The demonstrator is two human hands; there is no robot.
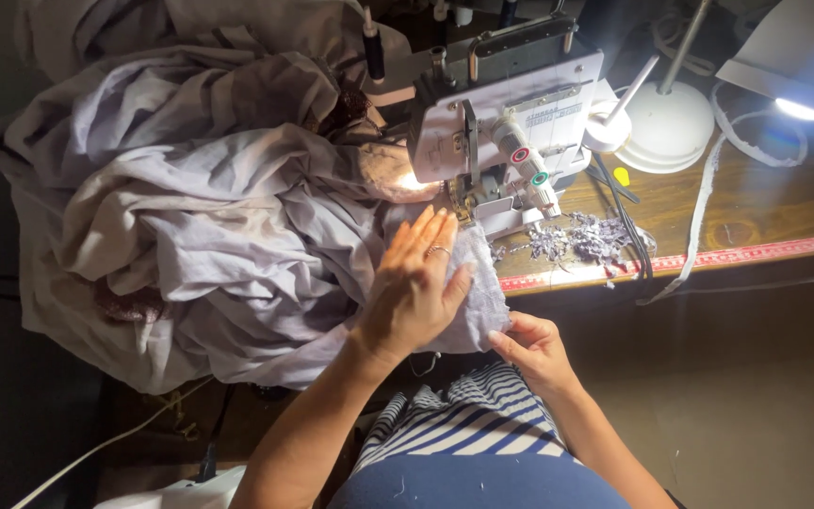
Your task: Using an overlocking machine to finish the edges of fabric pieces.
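A big heap of pale lilac-grey fabric (200, 207) covers the left of the wooden table and hangs over its front edge. My left hand (416, 283) lies flat on the fabric, fingers stretched toward the presser foot of a white overlock sewing machine (506, 123). A ring shows on one finger. My right hand (531, 347) pinches the lower edge of the fabric just below the table's front edge, near my lap. The strip of cloth between both hands leads up to the needle area.
Lilac trimmings (581, 240) lie right of the machine. A red measuring tape (708, 256) runs along the table edge. A white lamp base (666, 123), a lit lamp head (798, 108), black cables and a white strip sit at the right.
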